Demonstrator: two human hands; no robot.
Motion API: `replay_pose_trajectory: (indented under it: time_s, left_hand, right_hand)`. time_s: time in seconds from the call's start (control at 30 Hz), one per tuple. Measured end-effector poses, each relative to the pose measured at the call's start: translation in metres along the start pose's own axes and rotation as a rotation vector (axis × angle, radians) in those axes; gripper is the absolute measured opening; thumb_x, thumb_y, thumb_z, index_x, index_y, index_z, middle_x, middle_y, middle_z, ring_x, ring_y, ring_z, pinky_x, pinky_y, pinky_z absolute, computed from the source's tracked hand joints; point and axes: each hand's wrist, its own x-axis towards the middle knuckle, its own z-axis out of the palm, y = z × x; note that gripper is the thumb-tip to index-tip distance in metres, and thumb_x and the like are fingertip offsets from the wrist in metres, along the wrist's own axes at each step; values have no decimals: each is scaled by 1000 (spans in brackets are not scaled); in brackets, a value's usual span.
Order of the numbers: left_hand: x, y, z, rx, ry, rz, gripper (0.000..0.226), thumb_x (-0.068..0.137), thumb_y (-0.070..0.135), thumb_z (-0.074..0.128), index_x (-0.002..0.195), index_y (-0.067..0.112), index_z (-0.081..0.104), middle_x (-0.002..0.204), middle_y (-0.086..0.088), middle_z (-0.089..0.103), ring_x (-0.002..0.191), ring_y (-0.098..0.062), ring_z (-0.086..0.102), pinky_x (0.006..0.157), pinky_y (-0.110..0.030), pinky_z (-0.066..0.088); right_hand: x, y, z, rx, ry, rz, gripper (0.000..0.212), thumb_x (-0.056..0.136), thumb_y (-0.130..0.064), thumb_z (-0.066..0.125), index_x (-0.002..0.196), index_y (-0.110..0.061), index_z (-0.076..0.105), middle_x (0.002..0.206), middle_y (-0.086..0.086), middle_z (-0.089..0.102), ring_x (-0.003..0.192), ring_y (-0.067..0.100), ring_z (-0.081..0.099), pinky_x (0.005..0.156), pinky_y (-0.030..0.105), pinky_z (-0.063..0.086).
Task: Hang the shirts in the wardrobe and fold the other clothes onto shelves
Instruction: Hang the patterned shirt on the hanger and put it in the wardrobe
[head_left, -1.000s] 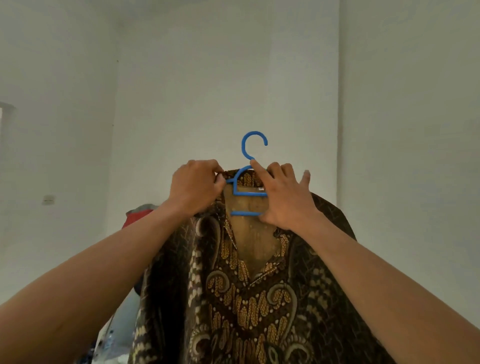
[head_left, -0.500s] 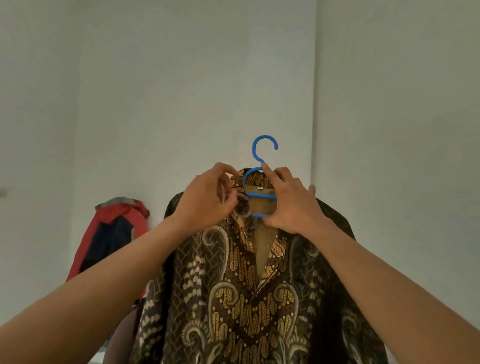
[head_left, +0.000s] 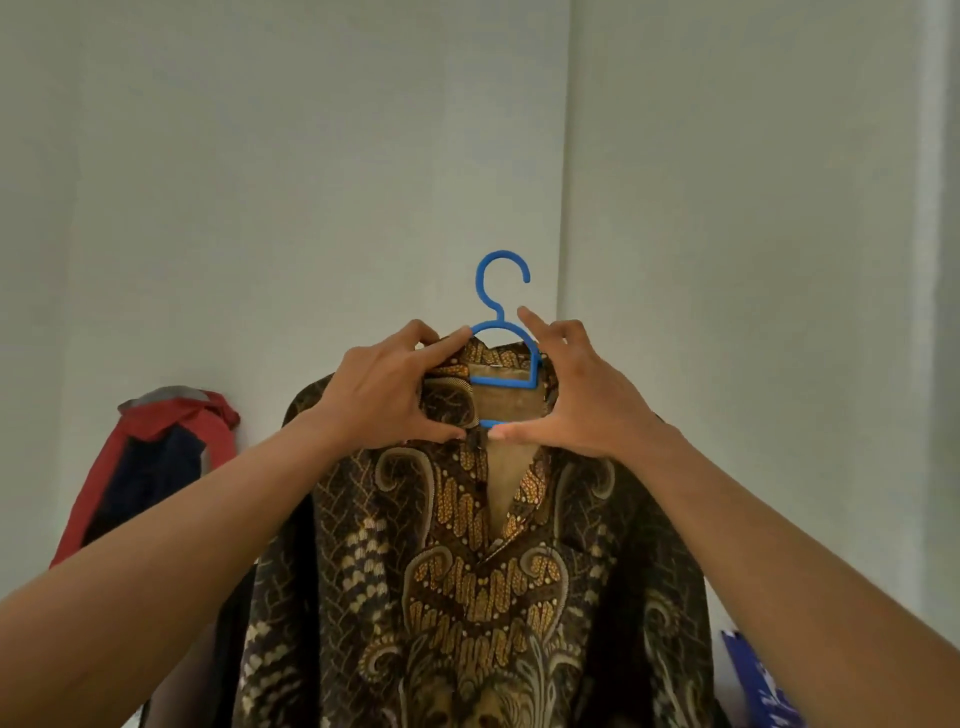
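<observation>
A brown and gold batik shirt (head_left: 467, 571) hangs on a blue plastic hanger (head_left: 501, 291), held up in front of a pale wall. My left hand (head_left: 384, 395) pinches the left side of the collar between thumb and fingers. On the other side of the collar, my right hand (head_left: 576, 400) grips cloth and hanger, its index finger raised along the hanger's shoulder. The hook stands free above both hands. Below the collar the shirt front gapes a little.
A red, navy and grey jacket (head_left: 150, 467) hangs on the wall at the left. A blue printed bag or box (head_left: 758, 686) shows at the lower right edge. A wall corner (head_left: 563, 208) runs vertically behind the hanger.
My view has swung so the jacket shows more fully at the left. Both hands have closed in on the collar, drawing its two sides together below the hanger.
</observation>
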Motion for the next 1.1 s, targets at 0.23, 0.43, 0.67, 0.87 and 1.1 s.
replay_pose_trajectory:
  time_s: [0.23,0.43,0.67,0.87,1.1]
  left_hand:
    - [-18,67,-47,-140,57,92,109,60,89,54,153,36,34,126,2,55,88,-19,65,58,-27,45]
    - [-32,155,-82,-254,14,145,109,61,89,52,154,36,30,128,2,52,93,-19,64,60,-30,48]
    - [-14,240,-103,-388,13,234,109,64,85,55,155,32,27,133,2,49,106,-17,59,74,-37,57]
    - [21,314,-93,-398,78,309,106,67,82,59,154,30,30,134,4,52,111,-17,58,74,-35,55]
    - [75,400,-54,-472,148,383,102,73,82,55,156,29,25,140,4,50,118,-17,54,82,-35,54]
  right_hand:
    - [-101,-9,-88,-79,-198,67,154,35,-81,81,154,-38,-6,153,-10,21,137,13,32,112,38,40]
    - [-185,-21,-144,-266,-81,168,137,51,-84,72,158,-30,6,147,-5,32,128,16,37,108,40,41]
    - [-245,-8,-202,-479,-9,302,120,61,-85,64,155,-30,12,136,-3,41,120,18,46,98,44,47]
    - [-286,27,-242,-577,9,416,111,68,-76,64,155,-27,16,134,-2,45,120,17,44,101,41,46]
    - [-319,93,-281,-596,-25,553,107,72,-69,67,156,-28,16,139,-1,44,122,16,45,104,36,45]
